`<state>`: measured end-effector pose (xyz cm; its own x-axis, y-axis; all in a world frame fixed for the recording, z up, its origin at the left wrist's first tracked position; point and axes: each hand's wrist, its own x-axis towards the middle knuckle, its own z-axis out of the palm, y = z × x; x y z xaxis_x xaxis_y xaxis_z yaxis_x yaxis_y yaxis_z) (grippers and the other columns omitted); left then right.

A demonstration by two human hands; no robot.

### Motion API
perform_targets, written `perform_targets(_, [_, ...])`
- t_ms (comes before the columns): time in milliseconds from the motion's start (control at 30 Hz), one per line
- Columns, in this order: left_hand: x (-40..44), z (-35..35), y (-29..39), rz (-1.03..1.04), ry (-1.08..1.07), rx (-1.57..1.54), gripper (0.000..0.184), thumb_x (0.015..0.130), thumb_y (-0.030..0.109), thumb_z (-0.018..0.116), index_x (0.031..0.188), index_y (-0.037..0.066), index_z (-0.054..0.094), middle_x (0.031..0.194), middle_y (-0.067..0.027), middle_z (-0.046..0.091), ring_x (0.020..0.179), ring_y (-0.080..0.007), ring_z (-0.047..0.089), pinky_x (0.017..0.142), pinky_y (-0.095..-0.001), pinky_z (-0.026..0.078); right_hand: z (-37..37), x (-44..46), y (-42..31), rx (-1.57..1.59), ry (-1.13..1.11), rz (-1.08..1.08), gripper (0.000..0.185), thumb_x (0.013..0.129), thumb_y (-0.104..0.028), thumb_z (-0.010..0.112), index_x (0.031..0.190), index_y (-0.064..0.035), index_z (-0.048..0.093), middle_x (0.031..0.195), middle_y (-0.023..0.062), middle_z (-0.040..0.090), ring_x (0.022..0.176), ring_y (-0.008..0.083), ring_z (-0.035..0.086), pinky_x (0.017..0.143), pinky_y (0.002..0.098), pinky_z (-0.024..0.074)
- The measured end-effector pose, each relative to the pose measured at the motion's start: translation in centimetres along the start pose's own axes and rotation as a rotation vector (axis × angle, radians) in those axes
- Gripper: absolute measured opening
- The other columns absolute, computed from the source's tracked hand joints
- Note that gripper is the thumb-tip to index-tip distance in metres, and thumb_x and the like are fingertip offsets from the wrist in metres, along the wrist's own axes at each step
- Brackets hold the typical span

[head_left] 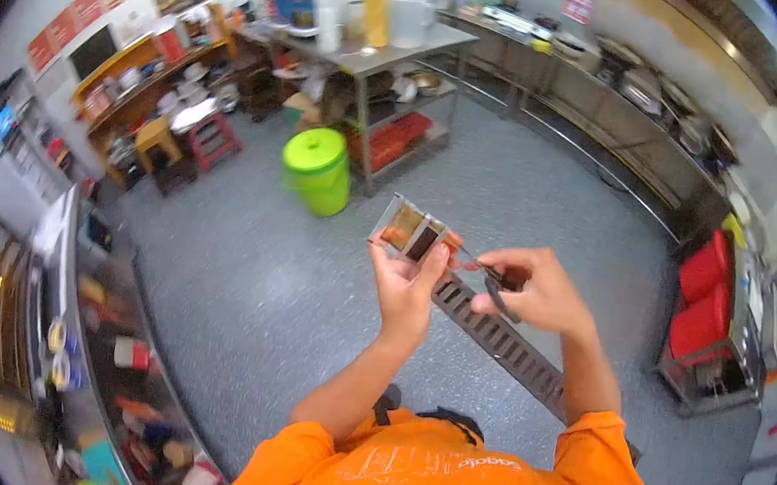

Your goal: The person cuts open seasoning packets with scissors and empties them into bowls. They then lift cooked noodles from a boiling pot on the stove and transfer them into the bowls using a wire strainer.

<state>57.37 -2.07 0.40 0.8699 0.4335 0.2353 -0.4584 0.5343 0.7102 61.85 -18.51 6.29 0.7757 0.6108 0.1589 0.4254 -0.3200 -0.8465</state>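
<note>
In the head view, my left hand (407,295) is closed around a flat, shiny packet (400,227) with a silvery edge, a dark band and orange-brown printing. It is held up in front of my chest, tilted. My right hand (541,289) grips a pair of scissors (498,295) with dark handles. Their blades point left at the packet's right end, close to my left fingertips. Whether the blades touch the packet I cannot make out. My fingers partly hide the packet's lower right part.
A slotted drain grate (502,337) runs across the blue-grey floor below my hands. Ahead stands a lime-green lidded bucket (315,169) beside a steel table (371,60). Red bins (701,321) on a cart are at right. A cluttered shelf unit (99,305) is at left.
</note>
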Motion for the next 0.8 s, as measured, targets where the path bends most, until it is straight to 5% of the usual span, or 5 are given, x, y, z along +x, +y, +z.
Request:
perform_targets(133, [11.4,6.0,-6.5,-0.137,-0.165,-0.104,0.044,0.092,0.011,0.062,0.122,0.010,0.030,0.106,-0.0135,0.062,0.082,-0.0190,0.064,0.065,-0.0308,0.050,-9.9,7.4,3.2,-0.054,0.076,0.197,0.056,0.064,-0.037,0.087,0.103,-0.0011,0.069,0.064,-0.0026,0.053,0.058,0.0066,0.046,0.053,0.0247,0.0370])
perform_targets(333, [27.6,12.6,-19.8,-0.287,-0.238,-0.204,0.037,0.093,0.012,0.061,0.123,0.009,0.040,0.112,-0.0106,0.061,0.092,-0.0203,0.064,0.071,-0.0353,0.054,-23.6,17.6,13.6,-0.082,0.235,0.144,0.052,0.063,-0.037,0.087,0.098,-0.0036,0.067,0.065,-0.0034,0.052,0.061,0.0062,0.046,0.054,0.0234,0.0370])
perform_targets(500, [42.0,17.6,-29.5,-0.299,-0.303,-0.188,0.041,0.091,0.008,0.062,0.125,0.008,0.040,0.114,-0.0118,0.060,0.099,-0.0214,0.063,0.074,-0.0361,0.057,-33.7,31.8,21.4,-0.299,0.537,-0.179,0.042,0.064,-0.031,0.085,0.094,-0.0082,0.066,0.072,-0.0002,0.063,0.066,0.0084,0.055,0.057,0.0243,0.0416])
perform_targets(667, [56.0,20.1,-37.2,-0.258,-0.329,-0.118,0.056,0.088,0.004,0.062,0.134,0.009,0.031,0.126,-0.0145,0.053,0.109,-0.0261,0.059,0.080,-0.0400,0.056,-41.2,48.9,27.0,-0.165,0.319,-0.071,0.031,0.067,-0.018,0.081,0.091,-0.0056,0.065,0.069,-0.0005,0.064,0.062,0.0060,0.057,0.055,0.0233,0.0408])
perform_targets(800, [67.6,20.5,-44.3,0.128,-0.264,0.005,0.078,0.076,0.002,0.070,0.139,0.010,0.026,0.141,-0.0163,0.036,0.122,-0.0325,0.048,0.094,-0.0409,0.048,-46.9,61.6,35.2,-0.038,0.241,-0.062,0.025,0.069,-0.010,0.078,0.089,-0.0031,0.065,0.058,-0.0007,0.059,0.052,0.0017,0.050,0.046,0.0201,0.0352])
